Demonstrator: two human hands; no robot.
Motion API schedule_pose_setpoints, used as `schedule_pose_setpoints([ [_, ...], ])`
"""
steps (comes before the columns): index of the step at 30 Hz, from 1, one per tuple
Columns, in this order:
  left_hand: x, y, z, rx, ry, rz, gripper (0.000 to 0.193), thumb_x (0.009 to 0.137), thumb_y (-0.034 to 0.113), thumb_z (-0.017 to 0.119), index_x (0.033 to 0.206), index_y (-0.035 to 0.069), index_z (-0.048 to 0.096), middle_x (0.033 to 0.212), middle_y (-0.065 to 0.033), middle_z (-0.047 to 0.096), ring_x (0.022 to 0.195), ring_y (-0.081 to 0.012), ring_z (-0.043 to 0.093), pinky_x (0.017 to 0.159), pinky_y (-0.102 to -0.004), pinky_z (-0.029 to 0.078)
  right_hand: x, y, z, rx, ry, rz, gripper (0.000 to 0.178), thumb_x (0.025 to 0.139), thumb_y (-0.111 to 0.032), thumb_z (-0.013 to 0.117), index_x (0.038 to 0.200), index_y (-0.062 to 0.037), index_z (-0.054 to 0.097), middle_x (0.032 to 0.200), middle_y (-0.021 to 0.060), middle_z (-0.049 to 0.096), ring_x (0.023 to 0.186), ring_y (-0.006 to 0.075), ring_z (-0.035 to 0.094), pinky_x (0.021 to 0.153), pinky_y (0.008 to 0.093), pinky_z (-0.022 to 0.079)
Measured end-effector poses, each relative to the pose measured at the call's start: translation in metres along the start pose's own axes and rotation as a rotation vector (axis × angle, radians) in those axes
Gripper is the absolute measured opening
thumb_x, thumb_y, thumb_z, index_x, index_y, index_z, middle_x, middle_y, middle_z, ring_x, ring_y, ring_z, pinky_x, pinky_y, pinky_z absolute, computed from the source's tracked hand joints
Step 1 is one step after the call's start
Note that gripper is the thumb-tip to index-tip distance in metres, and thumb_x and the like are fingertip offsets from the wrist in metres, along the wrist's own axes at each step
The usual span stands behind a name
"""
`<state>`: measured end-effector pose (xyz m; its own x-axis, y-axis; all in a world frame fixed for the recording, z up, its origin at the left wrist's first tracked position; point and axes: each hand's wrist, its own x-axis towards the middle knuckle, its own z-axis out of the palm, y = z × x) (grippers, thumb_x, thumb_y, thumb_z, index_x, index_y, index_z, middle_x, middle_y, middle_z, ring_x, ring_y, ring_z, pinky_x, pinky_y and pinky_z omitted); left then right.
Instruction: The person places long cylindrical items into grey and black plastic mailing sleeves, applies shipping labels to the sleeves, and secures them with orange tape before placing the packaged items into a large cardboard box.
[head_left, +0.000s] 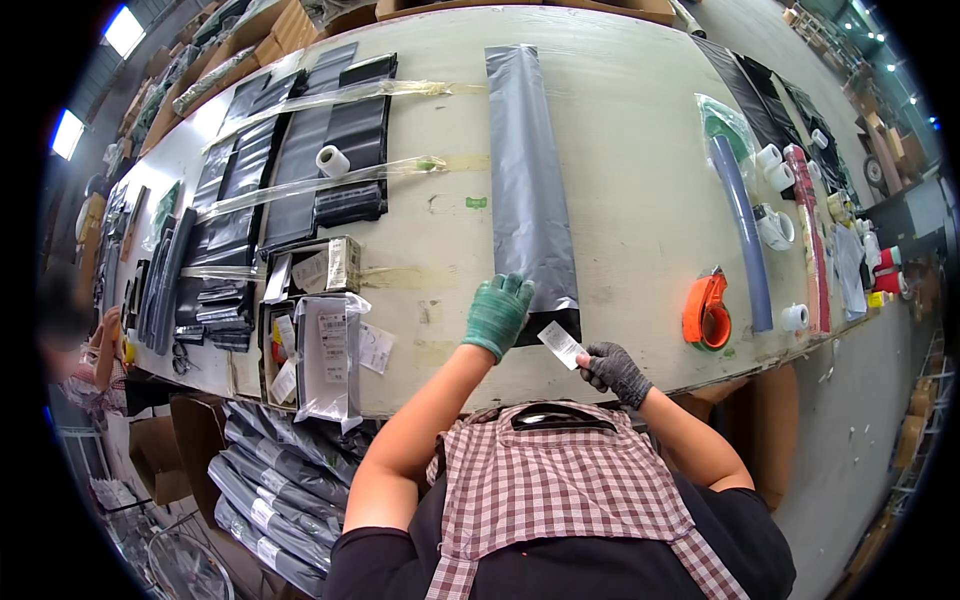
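Observation:
A long grey plastic bag (527,170) lies lengthwise across the table in front of me, with a black lower end (545,327). My left hand (499,312), in a green knitted glove, rests flat on the bag's lower left part, fingers stretched out. Just right of the black end, my right hand (615,372) in a dark grey glove pinches a white printed label (561,343) between thumb and fingers. The label's upper corner reaches close to the bag's lower right corner; whether they touch I cannot tell.
Stacked black and grey bags (290,170) lie left under clear strips, near a box of labels (330,345). An orange tape dispenser (707,312), a blue-grey roll (742,230) and several tape rolls sit right. Wrapped bundles (265,490) fill a carton below. Another person's arm (103,350) shows far left.

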<state>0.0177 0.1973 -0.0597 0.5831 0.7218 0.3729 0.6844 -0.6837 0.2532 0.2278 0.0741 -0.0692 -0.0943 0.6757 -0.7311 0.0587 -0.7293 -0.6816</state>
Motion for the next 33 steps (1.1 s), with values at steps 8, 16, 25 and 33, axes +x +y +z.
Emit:
schedule_pose_setpoints([
  [8, -0.004, -0.003, -0.003, -0.125, 0.095, -0.033, 0.013, 0.073, 0.016, 0.067, 0.073, 0.01, 0.056, 0.073, -0.0083, 0.056, 0.071, -0.0298, 0.055, 0.064, -0.0418, 0.044, 0.066, -0.032, 0.052, 0.675, -0.187, -0.414, 0.017, 0.092, -0.02, 0.055, 0.082, -0.0055, 0.058, 0.069, 0.0031, 0.057, 0.062, 0.011, 0.054, 0.054, 0.0232, 0.044],
  [16, -0.028, 0.0, -0.012, -0.087, -0.038, -0.133, 0.013, 0.075, 0.018, 0.068, 0.074, 0.01, 0.057, 0.072, -0.0084, 0.057, 0.07, -0.0304, 0.055, 0.063, -0.0417, 0.045, 0.036, -0.03, 0.029, 0.293, -0.092, -0.335, 0.028, 0.089, -0.021, 0.06, 0.109, -0.0043, 0.049, 0.086, 0.0052, 0.056, 0.075, 0.0176, 0.055, 0.068, 0.0311, 0.047],
  [25, -0.013, 0.039, 0.036, -0.449, -0.177, -0.165, 0.014, 0.072, 0.015, 0.072, 0.082, 0.01, 0.063, 0.082, -0.009, 0.064, 0.074, -0.0295, 0.061, 0.067, -0.0372, 0.049, 0.069, -0.022, -0.025, -0.049, -0.115, -0.156, 0.036, 0.089, -0.035, 0.06, 0.095, 0.0005, 0.065, 0.084, 0.0123, 0.069, 0.073, 0.0209, 0.067, 0.064, 0.0339, 0.056],
  [33, -0.018, 0.054, 0.059, -0.262, -0.009, 0.027, 0.012, 0.073, 0.017, 0.068, 0.075, 0.013, 0.057, 0.073, -0.006, 0.056, 0.07, -0.026, 0.057, 0.061, -0.038, 0.047, 0.066, -0.008, -0.03, 0.378, -0.232, -0.006, 0.034, 0.088, -0.031, 0.06, 0.1, 0.0008, 0.063, 0.088, 0.015, 0.068, 0.081, 0.0285, 0.068, 0.071, 0.0378, 0.056],
])
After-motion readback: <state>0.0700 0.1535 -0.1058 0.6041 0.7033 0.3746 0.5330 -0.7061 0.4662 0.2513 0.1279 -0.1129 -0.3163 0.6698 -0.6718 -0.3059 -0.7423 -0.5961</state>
